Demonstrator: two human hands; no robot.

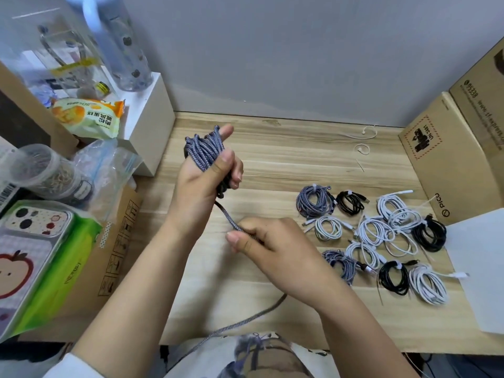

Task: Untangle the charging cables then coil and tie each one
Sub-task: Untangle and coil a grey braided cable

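Observation:
My left hand (203,184) is raised over the wooden table (272,165) and grips a coil of blue-grey braided cable (203,150) wound around its fingers. One strand of that cable (227,218) runs down from the coil into my right hand (268,241), which pinches it just above the table. The loose tail (245,319) trails from under my right wrist toward my lap. On the right lie several coiled and tied cables: braided (312,201), black (350,201) and white (398,211).
Loose white ties (362,148) lie near the back of the table. Cardboard boxes (447,159) stand at the right, with a white sheet (480,266) below them. At the left are a white box (150,124), plastic bags, a snack packet (87,118) and a tissue pack (41,268).

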